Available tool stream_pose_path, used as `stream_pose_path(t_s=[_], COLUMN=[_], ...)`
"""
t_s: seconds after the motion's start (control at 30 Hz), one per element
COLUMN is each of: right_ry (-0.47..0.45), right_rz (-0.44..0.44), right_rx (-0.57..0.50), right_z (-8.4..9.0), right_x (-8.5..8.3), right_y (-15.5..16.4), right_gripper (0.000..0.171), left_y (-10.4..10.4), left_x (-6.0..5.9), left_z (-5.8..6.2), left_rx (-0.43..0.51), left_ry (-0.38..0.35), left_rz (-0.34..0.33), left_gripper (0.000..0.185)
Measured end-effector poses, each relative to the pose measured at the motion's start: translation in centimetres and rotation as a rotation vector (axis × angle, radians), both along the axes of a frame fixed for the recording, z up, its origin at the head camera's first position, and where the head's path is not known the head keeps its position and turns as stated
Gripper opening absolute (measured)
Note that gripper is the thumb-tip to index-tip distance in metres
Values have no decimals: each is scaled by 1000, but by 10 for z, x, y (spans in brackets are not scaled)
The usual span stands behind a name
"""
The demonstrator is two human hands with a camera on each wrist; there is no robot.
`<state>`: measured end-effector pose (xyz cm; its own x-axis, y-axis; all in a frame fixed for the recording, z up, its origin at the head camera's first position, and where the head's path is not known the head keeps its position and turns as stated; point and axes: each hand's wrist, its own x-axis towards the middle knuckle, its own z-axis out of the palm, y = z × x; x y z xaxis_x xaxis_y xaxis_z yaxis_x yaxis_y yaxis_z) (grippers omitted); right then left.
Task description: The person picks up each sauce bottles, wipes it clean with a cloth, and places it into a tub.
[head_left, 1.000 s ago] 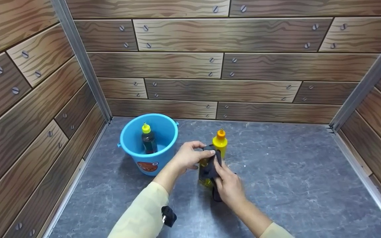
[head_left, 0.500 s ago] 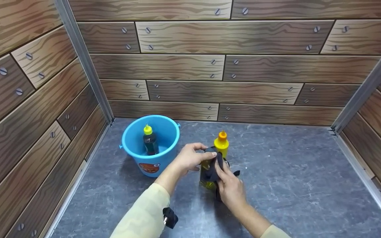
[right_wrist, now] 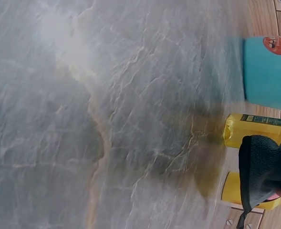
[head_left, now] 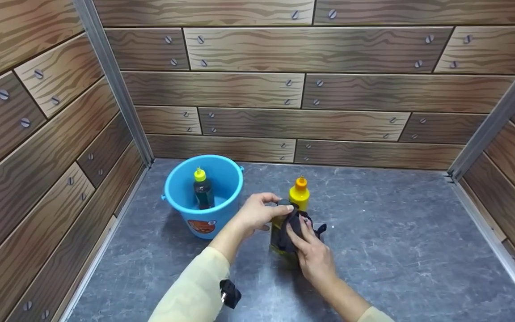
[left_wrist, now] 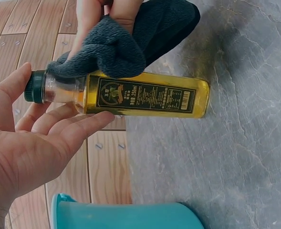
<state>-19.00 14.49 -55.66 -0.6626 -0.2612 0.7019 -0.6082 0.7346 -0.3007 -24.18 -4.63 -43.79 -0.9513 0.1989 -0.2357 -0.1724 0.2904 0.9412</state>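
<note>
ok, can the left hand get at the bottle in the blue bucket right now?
Probably not straight away: the left hand holds the oil bottle by its neck. The bucket stands open-topped right beside it, and nothing covers the dark bottle.

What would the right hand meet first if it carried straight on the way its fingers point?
Probably the oil bottle. The right hand presses the dark cloth against it, fingers aimed away from the body. Behind stands the yellow bottle, though depth is unclear.
</note>
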Motion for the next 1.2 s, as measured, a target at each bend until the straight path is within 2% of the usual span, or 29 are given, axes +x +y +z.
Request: stream_pose_path(t_s=[0.23, 0.53, 0.73, 1.2], right_ry=[14, 53, 2, 4], right_rz=[58, 79, 59, 42], right_rx=[62, 83, 98, 131], right_z=[-6, -13, -16, -23], right_x=[-1, -4, -1, 0], right_y=[5, 7, 7, 7], right_gripper=[66, 65, 69, 65], left_y=[-1, -1, 0, -1], left_x=[0, 0, 0, -1], left_z=[0, 1, 0, -2], left_rx=[2, 10, 19, 6], left_ry=[1, 0, -2, -5], left_rz=[-9, -2, 1, 3], left_gripper=[39, 39, 44, 45])
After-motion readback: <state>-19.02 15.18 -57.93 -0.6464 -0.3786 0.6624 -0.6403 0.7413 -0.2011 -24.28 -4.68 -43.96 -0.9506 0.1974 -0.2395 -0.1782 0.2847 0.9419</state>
